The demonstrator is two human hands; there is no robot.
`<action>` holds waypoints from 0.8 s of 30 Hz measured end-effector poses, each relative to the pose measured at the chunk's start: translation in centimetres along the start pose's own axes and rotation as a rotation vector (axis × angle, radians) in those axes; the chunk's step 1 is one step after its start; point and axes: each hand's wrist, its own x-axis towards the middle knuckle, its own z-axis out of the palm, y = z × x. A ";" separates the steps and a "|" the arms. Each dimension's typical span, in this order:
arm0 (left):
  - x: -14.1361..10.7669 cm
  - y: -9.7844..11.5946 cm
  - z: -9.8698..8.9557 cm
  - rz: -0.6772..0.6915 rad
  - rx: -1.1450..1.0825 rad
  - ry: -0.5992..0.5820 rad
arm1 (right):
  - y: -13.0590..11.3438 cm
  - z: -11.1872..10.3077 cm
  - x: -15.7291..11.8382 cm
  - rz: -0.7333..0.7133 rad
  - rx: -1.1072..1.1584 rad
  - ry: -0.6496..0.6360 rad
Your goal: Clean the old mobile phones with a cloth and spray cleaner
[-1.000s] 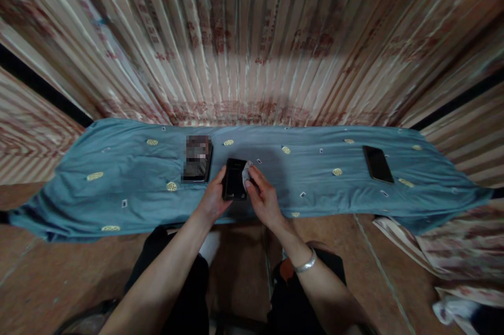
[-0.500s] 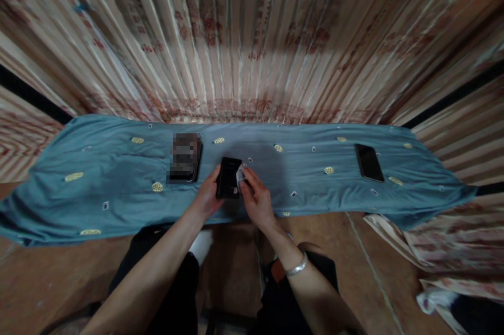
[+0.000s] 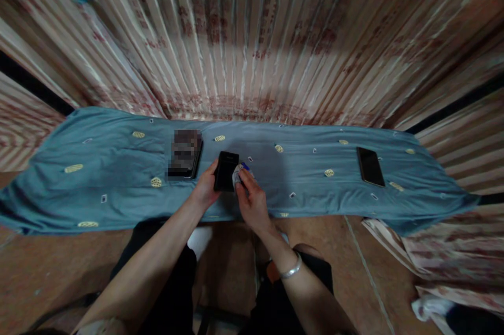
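Note:
My left hand [image 3: 207, 186] is closed around the left edge of a black phone [image 3: 224, 173], tilted a little over the cloth-covered table. Pinched in the fingers of my right hand [image 3: 252, 201] is a small crumpled whitish cloth [image 3: 237, 172] with a patch of blue. It touches the right side of the phone and covers part of it. Left of my hands lies a dark, phone-like stack [image 3: 192, 159], partly blurred by pixelation. Another dark phone [image 3: 370, 167] rests flat far to the right.
A blue-green cloth with yellow prints [image 3: 118, 167] drapes the long narrow table. Behind it hangs a pleated, patterned curtain [image 3: 244, 35]. Dark bars [image 3: 460, 104] slope at both sides. My knees are under the near edge, and a silver bracelet [image 3: 291, 267] circles my right wrist.
The right hand with the cloth has shifted slightly left and up along the phone, and a blue part of the cloth now shows. The phone is held slightly higher. The view has shifted slightly.

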 end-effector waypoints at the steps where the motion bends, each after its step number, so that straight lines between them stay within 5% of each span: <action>1: 0.2 0.0 -0.1 -0.002 -0.001 0.003 | 0.0 0.0 -0.1 -0.008 -0.021 -0.013; 10: 0.4 -1.6 0.2 -0.131 0.065 -0.036 | 1.5 -1.3 0.9 -0.077 -0.200 0.054; 24: 1.0 -4.2 0.0 -0.184 0.058 -0.066 | 0.6 -2.3 1.8 -0.211 -0.333 -0.073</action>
